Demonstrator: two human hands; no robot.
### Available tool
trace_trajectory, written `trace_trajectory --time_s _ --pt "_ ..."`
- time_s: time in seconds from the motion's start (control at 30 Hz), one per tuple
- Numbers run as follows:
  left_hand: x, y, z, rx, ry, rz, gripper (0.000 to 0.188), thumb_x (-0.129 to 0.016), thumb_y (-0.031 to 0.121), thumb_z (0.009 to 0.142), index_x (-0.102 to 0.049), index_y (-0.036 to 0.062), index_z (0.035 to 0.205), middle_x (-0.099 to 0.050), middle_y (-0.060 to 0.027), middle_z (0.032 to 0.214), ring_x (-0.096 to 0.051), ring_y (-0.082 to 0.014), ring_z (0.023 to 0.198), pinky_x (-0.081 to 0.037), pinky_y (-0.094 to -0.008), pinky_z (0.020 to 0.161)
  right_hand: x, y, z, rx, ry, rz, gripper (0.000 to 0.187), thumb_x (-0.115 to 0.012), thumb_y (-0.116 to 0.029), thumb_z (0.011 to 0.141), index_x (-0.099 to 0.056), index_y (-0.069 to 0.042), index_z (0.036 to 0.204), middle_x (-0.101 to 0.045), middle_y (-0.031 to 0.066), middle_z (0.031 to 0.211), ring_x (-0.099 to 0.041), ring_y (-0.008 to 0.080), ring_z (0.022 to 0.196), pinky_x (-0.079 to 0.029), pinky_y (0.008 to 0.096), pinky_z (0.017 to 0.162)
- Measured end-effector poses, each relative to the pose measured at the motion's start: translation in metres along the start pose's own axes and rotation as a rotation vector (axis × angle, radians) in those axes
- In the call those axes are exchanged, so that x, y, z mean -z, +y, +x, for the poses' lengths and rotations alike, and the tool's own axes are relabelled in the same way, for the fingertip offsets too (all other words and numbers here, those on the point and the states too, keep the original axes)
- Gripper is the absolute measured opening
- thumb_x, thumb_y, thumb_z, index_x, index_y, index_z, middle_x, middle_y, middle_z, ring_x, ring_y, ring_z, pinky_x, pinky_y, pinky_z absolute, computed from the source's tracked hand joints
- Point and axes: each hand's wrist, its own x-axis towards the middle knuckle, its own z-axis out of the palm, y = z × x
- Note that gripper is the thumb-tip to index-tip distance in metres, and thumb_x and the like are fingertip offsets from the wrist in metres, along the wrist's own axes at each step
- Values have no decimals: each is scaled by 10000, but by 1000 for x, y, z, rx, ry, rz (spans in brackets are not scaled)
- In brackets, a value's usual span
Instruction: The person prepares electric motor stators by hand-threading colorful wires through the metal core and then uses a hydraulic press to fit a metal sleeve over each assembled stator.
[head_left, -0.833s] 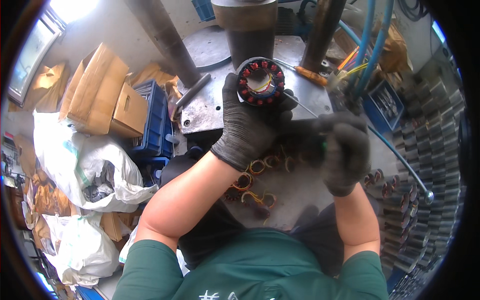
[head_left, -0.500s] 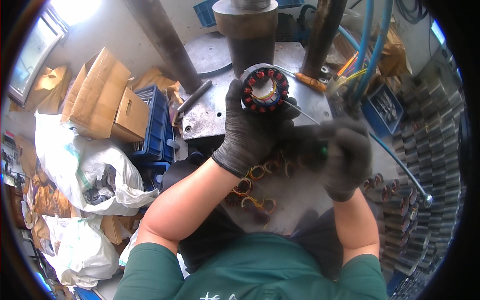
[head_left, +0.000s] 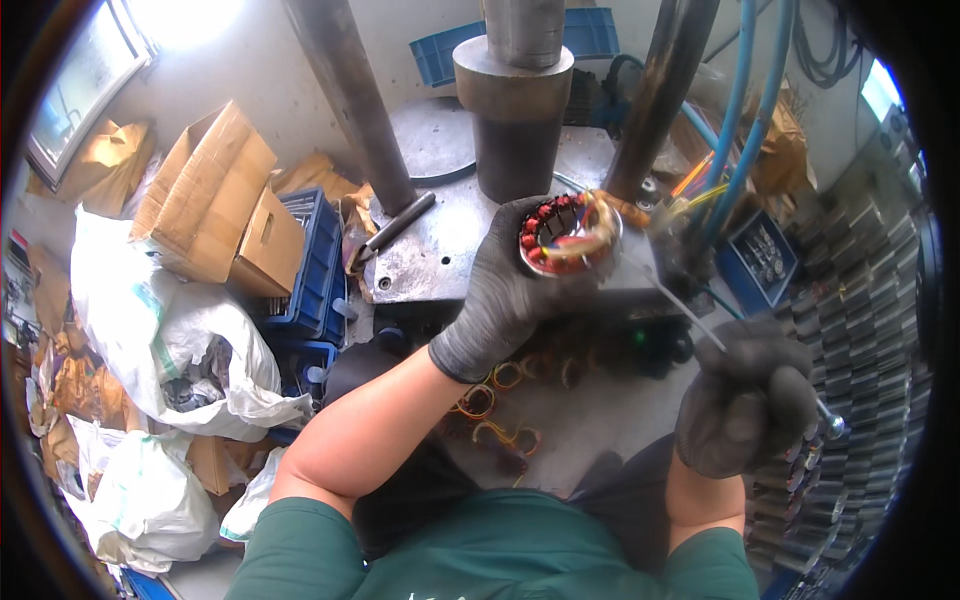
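Note:
My left hand [head_left: 500, 290], in a dark grey glove, is closed around a ring-shaped motor stator [head_left: 530, 232] with red and black windings and a bundle of yellow and red wires. The stator is held up in front of a steel press bed [head_left: 430, 262], tilted. My right hand [head_left: 745, 400], gloved too, grips a long thin metal rod [head_left: 692, 312]. One end points toward the stator; a round knob shows past the hand at the other. The rod's tip is blurred near the stator, and I cannot tell whether they touch.
A thick press ram [head_left: 513, 130] stands behind, between two steel columns. A short bar [head_left: 398, 222] lies on the bed. Cardboard boxes [head_left: 205, 205], a blue crate [head_left: 318, 270] and white sacks [head_left: 160, 320] fill the left. Stacked metal cores [head_left: 870, 340] line the right, near a blue bin [head_left: 745, 265].
The stator has moved right and down and turned, its wire bundle now facing right. My right hand has moved right and down with the rod, away from the stator.

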Motion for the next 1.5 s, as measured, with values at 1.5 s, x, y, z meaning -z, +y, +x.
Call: trace_trajectory --time_s 1.5 --pt "-6 -1 -12 302 -51 -57 882 -944 427 765 -458 -12 1356 -655 -135 1216 -659 -193 1119 -565 -359 1010 -6 53 -14 -45 -318 -366 194 -723 18 939 -663 -24 1118 -728 152 1050 -747 295 902 -619 376 795"
